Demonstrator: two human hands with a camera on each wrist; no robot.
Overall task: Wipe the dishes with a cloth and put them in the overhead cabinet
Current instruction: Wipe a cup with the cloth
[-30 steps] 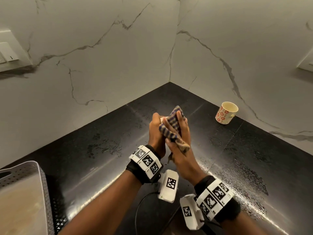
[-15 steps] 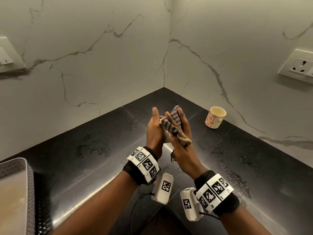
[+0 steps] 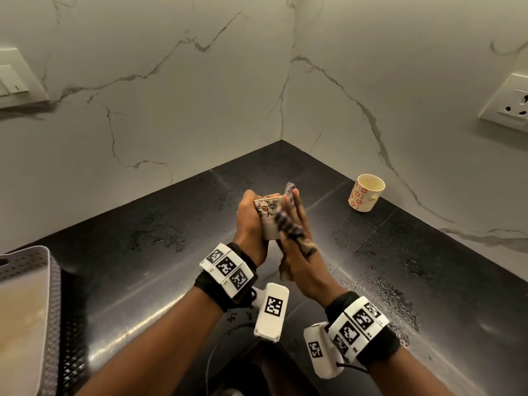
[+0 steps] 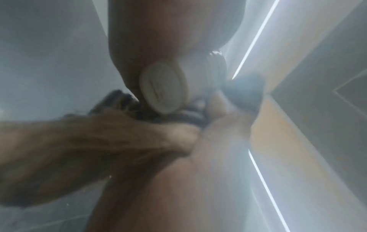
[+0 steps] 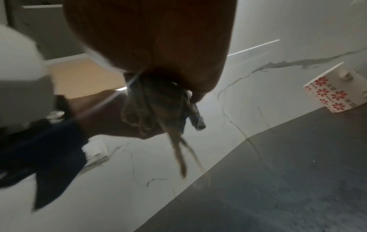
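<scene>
My left hand (image 3: 249, 221) grips a white cup with a brown floral print (image 3: 267, 215), holding it upright above the black counter (image 3: 171, 252). My right hand (image 3: 295, 215) holds a striped cloth (image 3: 285, 224) wound over its fingers and presses it against the cup's right side. The cloth's tail hangs below the palm (image 5: 158, 108). In the left wrist view the cup's base (image 4: 163, 87) shows, with the cloth (image 4: 123, 102) beside it. A second cup with red flowers (image 3: 366, 192) stands on the counter near the right wall, also seen in the right wrist view (image 5: 335, 94).
A grey perforated basket (image 3: 43, 261) sits at the counter's left edge. Marble walls meet in a corner behind the hands. A wall socket (image 3: 511, 104) is on the right wall, a switch plate (image 3: 14, 81) on the left. Wet patches (image 3: 383, 292) mark the counter.
The cloth has slid off the cup's top to its right side, so the floral print now shows. Both hands stay together at the same spot; my head view has shifted a little.
</scene>
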